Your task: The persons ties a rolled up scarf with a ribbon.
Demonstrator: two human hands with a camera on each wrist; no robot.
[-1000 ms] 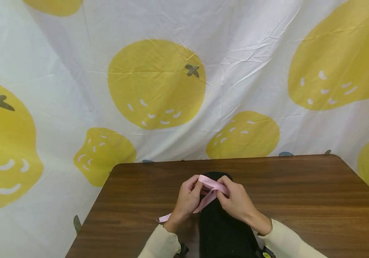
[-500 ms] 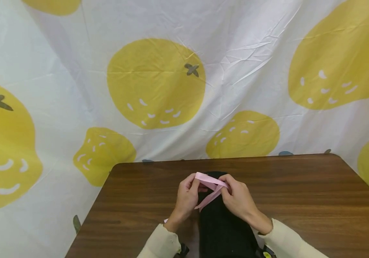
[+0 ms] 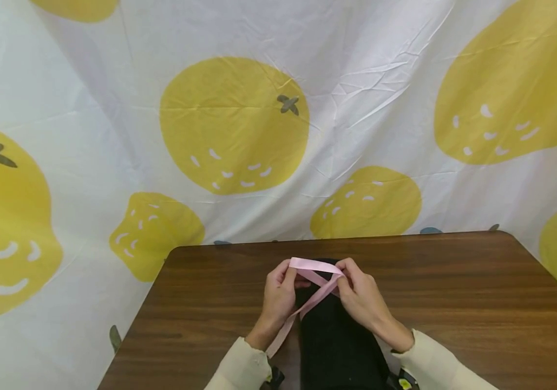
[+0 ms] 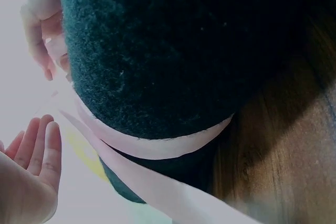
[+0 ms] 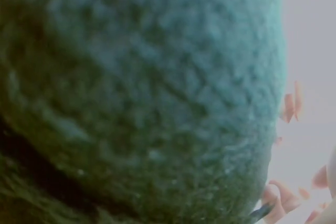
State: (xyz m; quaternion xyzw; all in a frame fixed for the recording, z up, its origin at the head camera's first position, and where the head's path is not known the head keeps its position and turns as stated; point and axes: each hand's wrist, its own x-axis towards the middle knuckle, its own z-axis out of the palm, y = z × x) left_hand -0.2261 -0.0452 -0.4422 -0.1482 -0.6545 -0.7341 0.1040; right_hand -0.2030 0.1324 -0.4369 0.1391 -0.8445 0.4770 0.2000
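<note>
A pink ribbon (image 3: 313, 265) is drawn out in a loop between both hands over the far part of a long black fuzzy form (image 3: 339, 346). My left hand (image 3: 277, 297) pinches the loop's left end between thumb and fingers. At the other end, my right hand (image 3: 363, 297) pinches the ribbon where its strands cross. One tail runs down left beneath my left hand. In the left wrist view, a band of ribbon (image 4: 168, 148) wraps round the dark form (image 4: 157, 51). Bright glare there washes out the strands near the fingers. The form's fuzzy side (image 5: 147, 87) fills most of the right wrist view.
The form lies on a brown wood-grain table (image 3: 463, 303). Behind the table's far edge hangs a white cloth (image 3: 356, 65) printed with yellow fruit. Dark wrist devices show below both pale sleeves (image 3: 241, 365).
My left hand has moved left and slightly up, and the ribbon loop has widened. The tail, earlier across my left wrist's outer side, now hangs beneath that hand. My right hand has shifted slightly.
</note>
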